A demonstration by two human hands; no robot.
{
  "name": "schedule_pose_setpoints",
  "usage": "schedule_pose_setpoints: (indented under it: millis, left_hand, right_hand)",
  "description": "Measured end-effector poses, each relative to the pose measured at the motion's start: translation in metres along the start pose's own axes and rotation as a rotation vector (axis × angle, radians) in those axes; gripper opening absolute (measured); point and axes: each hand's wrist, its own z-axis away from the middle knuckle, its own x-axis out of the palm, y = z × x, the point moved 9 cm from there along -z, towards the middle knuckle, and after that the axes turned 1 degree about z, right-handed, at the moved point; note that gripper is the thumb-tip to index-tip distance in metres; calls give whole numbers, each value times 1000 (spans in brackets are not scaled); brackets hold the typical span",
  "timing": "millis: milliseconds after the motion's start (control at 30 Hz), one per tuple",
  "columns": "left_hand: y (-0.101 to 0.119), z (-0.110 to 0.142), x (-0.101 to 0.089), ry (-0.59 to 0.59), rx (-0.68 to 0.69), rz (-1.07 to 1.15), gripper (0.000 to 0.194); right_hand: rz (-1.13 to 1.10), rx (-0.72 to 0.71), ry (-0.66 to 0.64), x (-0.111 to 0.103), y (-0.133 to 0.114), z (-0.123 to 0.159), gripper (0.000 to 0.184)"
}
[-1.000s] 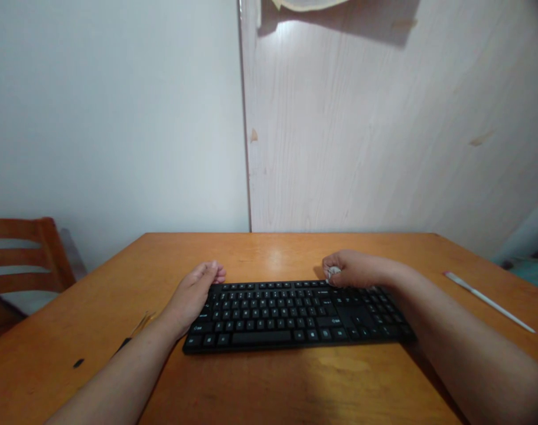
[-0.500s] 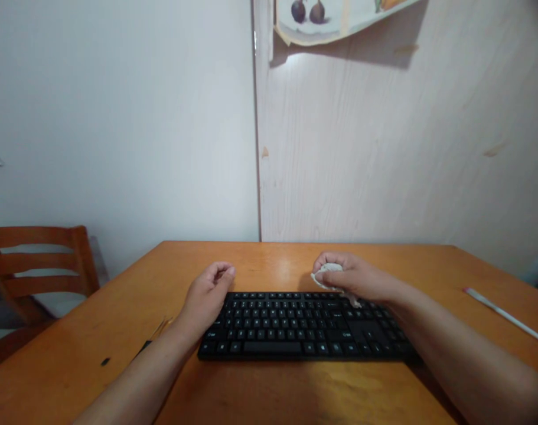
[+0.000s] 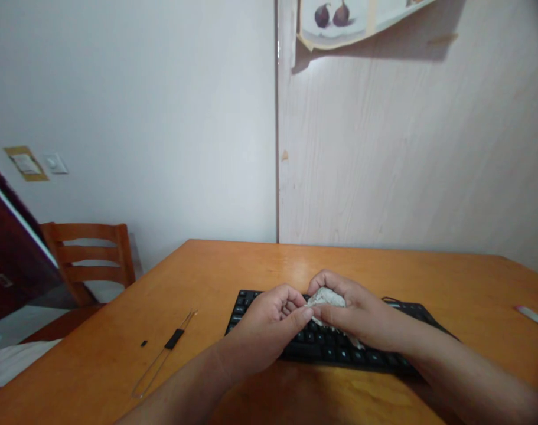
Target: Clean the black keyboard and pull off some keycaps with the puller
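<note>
A greyish-white crumpled cloth (image 3: 326,298) is bunched in my right hand (image 3: 361,310), with the thumb below and curled fingers above. Its loose edge hangs toward the keys. My left hand (image 3: 273,321) meets it from the left, fingers curled and thumb pressed in at the cloth's left edge; the exact pinch is partly hidden. Both hands are over a black keyboard (image 3: 308,351), covering much of its middle. The keyboard lies slightly turned on the table.
On the wooden table (image 3: 233,265), a wire puller with a black grip (image 3: 174,339) and a small black keycap (image 3: 143,343) lie to the left. A white stick with a reddish end (image 3: 534,317) lies far right. A wooden chair (image 3: 91,254) stands at the left.
My left hand has moved right from the keyboard's left end to the cloth. The right hand still holds the cloth, lower now. The camera has turned left, bringing the whole wire puller into view.
</note>
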Motion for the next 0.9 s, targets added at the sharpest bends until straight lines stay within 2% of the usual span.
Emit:
schedule_pose_setpoints:
  millis: [200,367,500,733,900]
  left_hand:
    - [-9,-1,3,-36,-47,139,27]
    - [-19,-1,2,4,-110,296,28]
    - [-26,-1,3,31,-146,406,26]
    - [-33,-2,6,45,-198,542,32]
    - [-40,-2,12,9,-246,634,31]
  right_hand:
    - [-200,17,-61,7,5,-2,24]
    - [-254,-30,-35,7,11,-5,21]
    - [-58,-121,16,7,5,-4,25]
    - [492,-392,91,6,-18,5,26]
    - [624,-431,88,9,-25,7,20]
